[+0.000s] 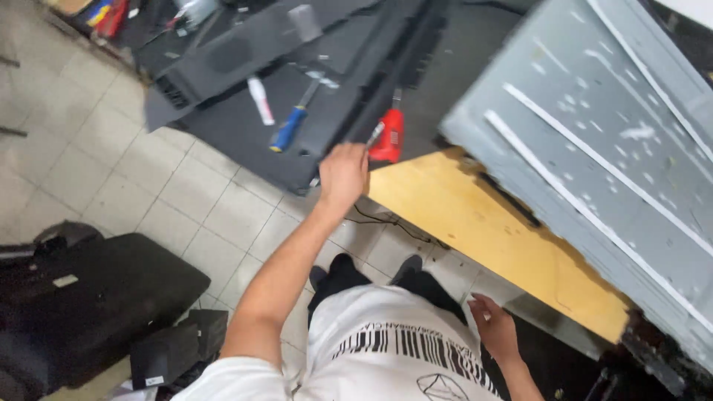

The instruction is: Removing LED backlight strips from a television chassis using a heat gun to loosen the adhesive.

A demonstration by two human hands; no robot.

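My left hand (343, 174) reaches forward to the edge of a dark flat panel (245, 141) and is closed on a small silvery object (375, 134). A red-handled screwdriver (388, 137) lies just right of that hand, on the panel's edge. Further left on the panel lie a blue-handled screwdriver (288, 128) and a white pen-like stick (260, 100). My right hand (494, 327) hangs low beside my white shirt, fingers loosely apart and holding nothing, just below the front edge of the yellow wooden tabletop (475, 223).
A large grey metal sheet (594, 148) with long white strips covers the right of the table and overhangs it. A black case (96, 297) and a smaller black box (174, 349) sit on the tiled floor (111, 171) at the left. A thin cable (386, 221) runs under the table.
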